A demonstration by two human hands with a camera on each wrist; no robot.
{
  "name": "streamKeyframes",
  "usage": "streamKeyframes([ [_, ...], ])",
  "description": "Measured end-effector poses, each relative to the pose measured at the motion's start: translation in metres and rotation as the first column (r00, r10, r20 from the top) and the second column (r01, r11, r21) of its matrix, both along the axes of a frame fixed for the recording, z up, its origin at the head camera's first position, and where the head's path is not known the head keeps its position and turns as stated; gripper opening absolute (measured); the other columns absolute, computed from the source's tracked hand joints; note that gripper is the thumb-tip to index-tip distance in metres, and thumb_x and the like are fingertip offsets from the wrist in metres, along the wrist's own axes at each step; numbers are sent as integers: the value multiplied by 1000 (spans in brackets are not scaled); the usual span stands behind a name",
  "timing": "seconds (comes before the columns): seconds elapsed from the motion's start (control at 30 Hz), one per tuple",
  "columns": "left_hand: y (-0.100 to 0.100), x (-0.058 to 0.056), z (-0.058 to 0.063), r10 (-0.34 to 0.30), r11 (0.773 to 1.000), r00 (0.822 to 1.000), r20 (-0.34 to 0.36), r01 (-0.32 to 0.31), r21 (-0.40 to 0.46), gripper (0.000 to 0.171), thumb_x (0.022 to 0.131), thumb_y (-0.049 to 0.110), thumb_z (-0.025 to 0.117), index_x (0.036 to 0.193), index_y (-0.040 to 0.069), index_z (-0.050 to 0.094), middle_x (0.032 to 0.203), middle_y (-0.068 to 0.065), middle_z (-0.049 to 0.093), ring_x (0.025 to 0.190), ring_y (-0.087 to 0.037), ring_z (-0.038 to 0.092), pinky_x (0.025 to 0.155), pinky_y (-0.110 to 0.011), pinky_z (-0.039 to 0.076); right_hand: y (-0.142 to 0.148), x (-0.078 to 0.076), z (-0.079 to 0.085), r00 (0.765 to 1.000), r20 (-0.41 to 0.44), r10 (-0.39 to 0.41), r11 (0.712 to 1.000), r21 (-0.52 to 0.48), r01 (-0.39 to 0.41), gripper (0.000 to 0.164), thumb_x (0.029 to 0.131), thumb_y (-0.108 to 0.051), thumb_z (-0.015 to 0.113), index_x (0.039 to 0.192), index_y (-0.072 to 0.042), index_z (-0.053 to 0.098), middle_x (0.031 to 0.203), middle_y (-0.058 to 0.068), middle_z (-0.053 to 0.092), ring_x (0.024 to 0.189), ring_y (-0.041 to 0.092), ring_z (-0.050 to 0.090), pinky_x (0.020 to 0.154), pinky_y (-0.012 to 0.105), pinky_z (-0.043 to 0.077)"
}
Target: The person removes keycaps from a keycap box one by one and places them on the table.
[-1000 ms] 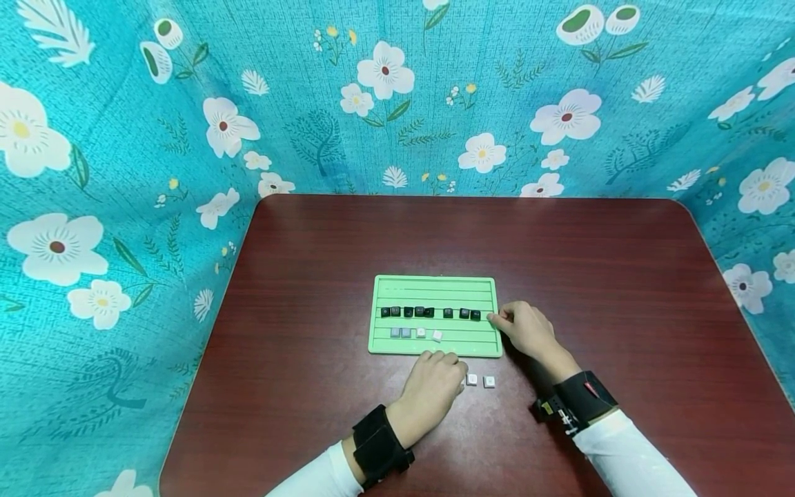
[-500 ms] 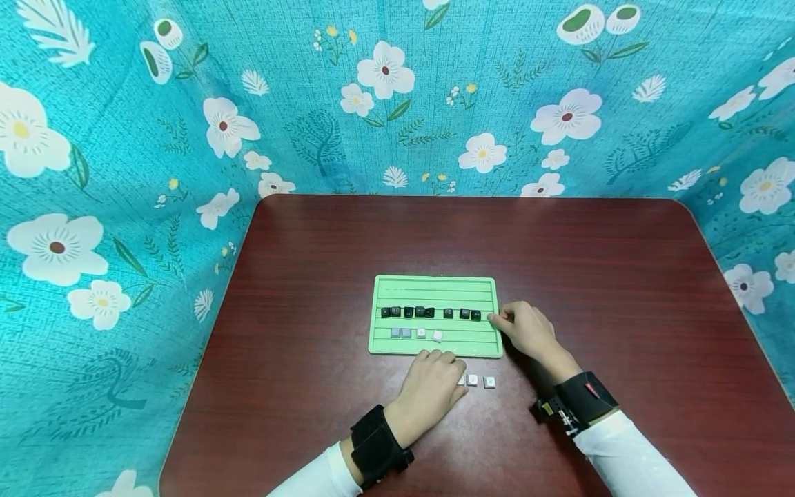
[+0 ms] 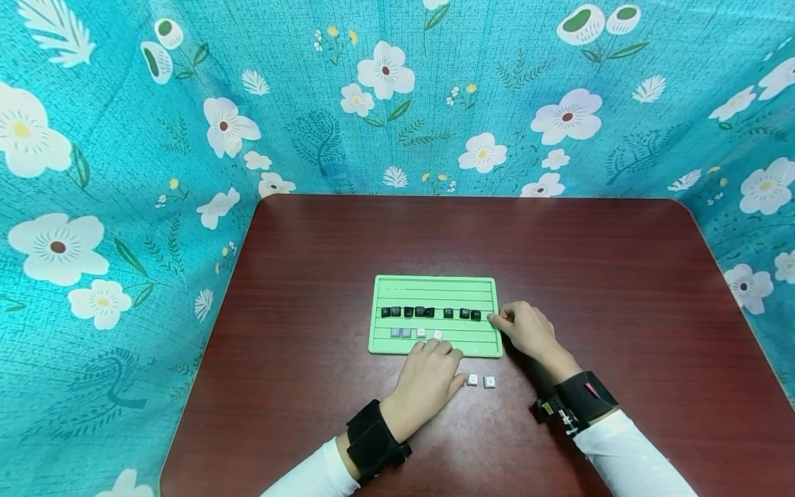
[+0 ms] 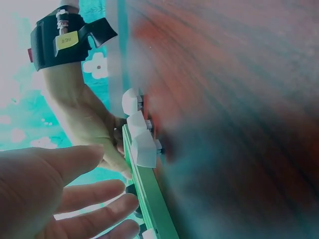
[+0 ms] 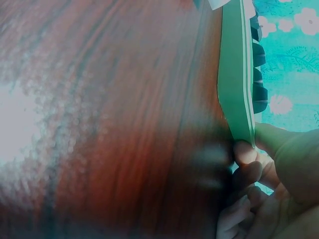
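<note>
My right hand (image 3: pixel 526 330) pinches the right edge of a green ridged board (image 3: pixel 435 284), thumb on top and a fingertip at the edge in the right wrist view. Along the middle of the board runs a row of black keycaps (image 3: pixel 448 313). Below them is a shorter row with grey keycaps (image 3: pixel 395 333) and white keycaps (image 3: pixel 421 333). My left hand (image 3: pixel 425 379) hovers over the board's front edge, beside the last white keycap in that row. Its thumb and fingers (image 4: pixel 94 196) stand apart with nothing seen between them.
Loose white keycaps (image 3: pixel 489 382) lie on the dark red wooden table (image 3: pixel 298 276) in front of the board; the left wrist view shows three of them (image 4: pixel 144 149). A blue flowered cloth (image 3: pixel 435 124) hangs behind the table and along its sides.
My left hand has shifted slightly forward and left over the board's front edge, and its thumb has spread from the fingers. The right hand and board have stayed put.
</note>
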State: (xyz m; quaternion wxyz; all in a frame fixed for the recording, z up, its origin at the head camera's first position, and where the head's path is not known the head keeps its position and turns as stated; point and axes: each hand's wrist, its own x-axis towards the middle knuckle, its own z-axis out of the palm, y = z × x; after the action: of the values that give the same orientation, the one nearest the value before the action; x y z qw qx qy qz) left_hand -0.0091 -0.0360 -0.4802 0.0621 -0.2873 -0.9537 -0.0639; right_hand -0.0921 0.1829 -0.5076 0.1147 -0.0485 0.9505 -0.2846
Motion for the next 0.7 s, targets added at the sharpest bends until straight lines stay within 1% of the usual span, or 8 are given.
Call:
streamKeyframes([
  [0.17, -1, -2, 1, 3, 1000, 1000, -10, -2, 10, 30, 86, 45, 59, 95, 18, 69, 93, 3, 65, 86, -15, 57, 71, -30, 44, 0, 0, -1, 1000, 6, -2, 1000, 1, 2, 42, 90, -41, 56, 60, -16, 40, 50, -6, 28, 43, 15, 27, 43, 27, 19],
  [0.4, -4, -4, -2, 16, 1000, 1000, -17, -16, 12, 33, 87, 46, 58, 100, 17, 70, 101, 2, 66, 93, -16, 57, 77, -31, 46, 0, -1, -1, 1000, 4, -7, 1000, 7, 7, 42, 90, -41, 56, 59, -16, 41, 50, -6, 29, 43, 14, 28, 43, 28, 19],
  [0.57, -7, -7, -4, 23, 998, 999, -38, -21, 52, 32, 86, 44, 60, 101, 17, 70, 100, 1, 65, 93, -16, 57, 74, -31, 45, 0, 0, -1, 1000, 3, -6, 1000, 9, 6, 41, 90, -42, 56, 60, -17, 43, 50, -6, 30, 43, 15, 29, 42, 28, 20],
  [0.7, -9, -10, -3, 33, 996, 999, -30, -30, 81, 32, 85, 42, 62, 102, 16, 69, 100, 1, 65, 94, -16, 57, 75, -30, 45, 0, -1, -2, 1000, 3, -10, 1000, 16, 9, 41, 89, -42, 56, 60, -17, 44, 51, -6, 32, 44, 15, 32, 42, 29, 22],
])
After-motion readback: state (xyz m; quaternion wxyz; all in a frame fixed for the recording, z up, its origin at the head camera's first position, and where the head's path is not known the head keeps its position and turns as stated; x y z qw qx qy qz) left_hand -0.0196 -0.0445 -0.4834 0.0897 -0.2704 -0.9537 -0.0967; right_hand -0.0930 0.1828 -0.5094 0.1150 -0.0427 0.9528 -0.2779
